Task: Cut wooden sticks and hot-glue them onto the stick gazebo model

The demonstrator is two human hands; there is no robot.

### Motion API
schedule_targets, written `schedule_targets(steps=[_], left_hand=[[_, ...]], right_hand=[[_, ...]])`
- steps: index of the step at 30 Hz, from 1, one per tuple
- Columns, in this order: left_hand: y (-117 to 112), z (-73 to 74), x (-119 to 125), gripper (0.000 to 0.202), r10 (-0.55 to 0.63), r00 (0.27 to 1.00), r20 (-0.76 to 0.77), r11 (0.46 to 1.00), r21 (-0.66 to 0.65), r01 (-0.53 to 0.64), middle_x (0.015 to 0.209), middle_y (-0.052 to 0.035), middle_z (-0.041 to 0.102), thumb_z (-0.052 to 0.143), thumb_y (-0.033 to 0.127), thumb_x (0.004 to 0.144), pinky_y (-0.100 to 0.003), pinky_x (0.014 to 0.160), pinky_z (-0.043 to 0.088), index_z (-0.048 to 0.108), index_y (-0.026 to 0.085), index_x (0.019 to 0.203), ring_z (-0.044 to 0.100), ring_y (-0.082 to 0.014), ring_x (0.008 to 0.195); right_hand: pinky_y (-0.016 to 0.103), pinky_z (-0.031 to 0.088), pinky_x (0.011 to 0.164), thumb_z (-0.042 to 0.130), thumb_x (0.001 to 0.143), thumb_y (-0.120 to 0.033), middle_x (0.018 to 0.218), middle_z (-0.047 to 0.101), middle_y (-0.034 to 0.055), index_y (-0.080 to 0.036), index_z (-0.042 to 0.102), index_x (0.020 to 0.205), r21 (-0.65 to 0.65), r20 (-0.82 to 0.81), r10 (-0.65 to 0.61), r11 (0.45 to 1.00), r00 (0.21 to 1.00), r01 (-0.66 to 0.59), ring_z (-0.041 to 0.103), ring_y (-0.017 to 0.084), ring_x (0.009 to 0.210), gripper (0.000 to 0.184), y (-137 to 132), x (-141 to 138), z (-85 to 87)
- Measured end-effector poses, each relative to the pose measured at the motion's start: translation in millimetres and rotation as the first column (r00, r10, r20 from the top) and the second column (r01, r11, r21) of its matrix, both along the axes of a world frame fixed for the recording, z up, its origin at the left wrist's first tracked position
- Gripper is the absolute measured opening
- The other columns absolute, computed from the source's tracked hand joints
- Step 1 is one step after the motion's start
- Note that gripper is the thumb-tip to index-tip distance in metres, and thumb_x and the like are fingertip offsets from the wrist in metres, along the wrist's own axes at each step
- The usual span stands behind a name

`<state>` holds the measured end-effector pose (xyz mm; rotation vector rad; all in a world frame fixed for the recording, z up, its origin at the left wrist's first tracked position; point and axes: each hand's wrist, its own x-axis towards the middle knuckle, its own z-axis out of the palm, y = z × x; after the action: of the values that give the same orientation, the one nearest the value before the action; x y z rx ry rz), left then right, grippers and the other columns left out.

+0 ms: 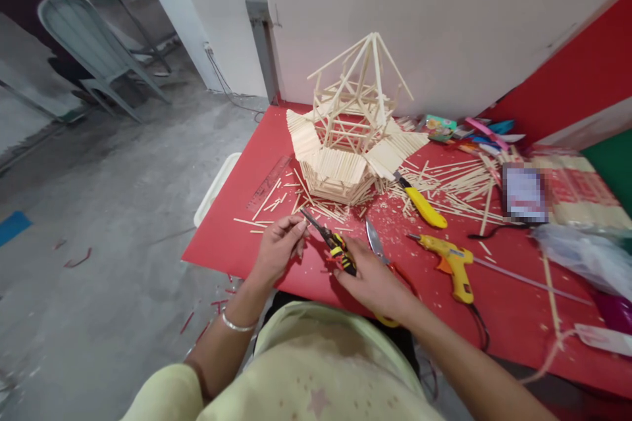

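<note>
My right hand (368, 276) is wrapped round long-nosed pliers (330, 240) with yellow and black handles, their dark jaws pointing up and left. At the jaw tips my left hand (281, 247) is closed in a pinch; what sits between its fingertips is too small to make out. Just beyond both hands stands a model of thin wooden sticks (345, 171), with a layered base, slatted flaps and an open peaked frame on top. Short cut sticks (276, 200) lie around its base. Right of the pliers rests a pair of scissors (376, 240), partly behind my right hand.
On the red tabletop (222, 237) lie a yellow utility knife (424, 206), a yellow glue gun (449, 260) with a cord, a clear ruler (269, 183) and loose sticks (459, 181). Stick bundles and a plastic bag (587, 256) sit at right. A chair (93, 39) stands far left.
</note>
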<state>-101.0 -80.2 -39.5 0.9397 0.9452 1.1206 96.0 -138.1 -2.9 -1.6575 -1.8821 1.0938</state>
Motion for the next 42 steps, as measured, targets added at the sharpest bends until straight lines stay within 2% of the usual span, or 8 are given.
schedule_targets(steps=[7,14,20,25,29,32,38,42], left_hand=[[0.3,4.0,-1.2,0.022,-0.023,0.996,-0.085,1.000,0.012,0.024,0.053,0.0035,0.056,0.067,0.036,0.084,-0.017,0.040,0.039,0.064,0.015,0.081,0.044,-0.0055,0.040],[0.0,4.6,-0.6,0.018,-0.026,0.971,-0.238,0.998,0.056,0.041,0.048,0.0028,0.054,0.071,0.033,0.080,-0.018,0.044,0.037,0.067,0.016,0.075,0.046,-0.0074,0.041],[1.2,7.8,-0.8,0.013,0.014,0.932,-0.363,0.992,0.125,0.034,0.055,0.0016,0.058,0.068,0.028,0.080,-0.020,0.048,0.036,0.069,0.017,0.074,0.048,-0.0098,0.049],[3.1,6.7,-1.7,0.012,0.047,0.880,-0.472,0.972,0.225,0.069,0.067,-0.0010,0.063,0.064,0.025,0.083,-0.021,0.060,0.040,0.071,0.017,0.077,0.053,-0.0128,0.063],[3.5,8.9,-2.7,0.009,0.046,0.893,-0.448,0.970,0.235,0.068,0.071,-0.0020,0.065,0.066,0.022,0.081,-0.023,0.069,0.042,0.073,0.018,0.077,0.054,-0.0148,0.069],[1.7,11.9,-3.1,0.007,0.029,0.906,-0.423,0.976,0.209,0.067,0.075,-0.0035,0.067,0.069,0.020,0.077,-0.023,0.073,0.042,0.076,0.019,0.079,0.056,-0.0163,0.073],[-3.1,13.1,-4.8,0.014,0.054,0.930,-0.363,0.989,0.150,0.001,0.064,-0.0027,0.064,0.072,0.017,0.074,-0.021,0.064,0.042,0.070,0.019,0.060,0.057,-0.0154,0.067],[-3.8,15.1,-7.2,0.025,-0.085,0.933,-0.349,0.988,0.093,0.125,0.048,0.0004,0.055,0.068,0.027,0.081,-0.020,0.046,0.034,0.066,0.017,0.058,0.047,-0.0093,0.043]], right_hand=[[0.041,0.037,0.102,0.057,0.081,-0.026,0.131,0.052,0.0141,-0.018,0.039,0.141,0.071,0.149,0.018,0.997,0.989,-0.029,0.049,0.028,0.121,0.063,-1.5,3.2,-7.6],[0.041,0.039,0.100,0.053,0.083,-0.027,0.128,0.052,0.0156,-0.014,0.039,0.138,0.096,0.245,0.045,0.993,0.968,-0.070,0.049,0.029,0.118,0.058,0.7,2.8,-6.9],[0.043,0.038,0.101,0.050,0.079,-0.022,0.127,0.051,0.0178,-0.010,0.038,0.139,0.078,0.291,0.060,0.993,0.955,-0.086,0.048,0.030,0.118,0.062,2.7,0.4,-9.0],[0.044,0.036,0.104,0.050,0.078,-0.020,0.130,0.050,0.0199,-0.007,0.036,0.141,0.054,0.316,0.070,0.994,0.946,-0.092,0.046,0.031,0.122,0.066,2.2,-2.1,-11.0],[0.042,0.039,0.100,0.049,0.088,-0.032,0.125,0.054,0.0184,-0.010,0.039,0.139,0.073,0.284,0.042,0.995,0.958,-0.065,0.050,0.030,0.117,0.057,3.0,-2.4,-15.7],[0.041,0.040,0.098,0.054,0.087,-0.034,0.124,0.056,0.0165,-0.014,0.040,0.139,0.129,0.233,0.009,0.991,0.973,-0.040,0.052,0.029,0.115,0.058,3.8,-1.4,-23.0],[0.042,0.040,0.099,0.056,0.085,-0.030,0.125,0.057,0.0144,-0.017,0.042,0.137,0.168,0.194,0.008,0.985,0.981,-0.041,0.052,0.027,0.115,0.056,4.4,2.1,-30.6],[0.042,0.037,0.105,0.055,0.085,-0.028,0.133,0.051,0.0140,-0.017,0.039,0.138,0.197,0.182,0.075,0.974,0.981,-0.111,0.047,0.027,0.123,0.057,5.4,6.6,-21.7]])
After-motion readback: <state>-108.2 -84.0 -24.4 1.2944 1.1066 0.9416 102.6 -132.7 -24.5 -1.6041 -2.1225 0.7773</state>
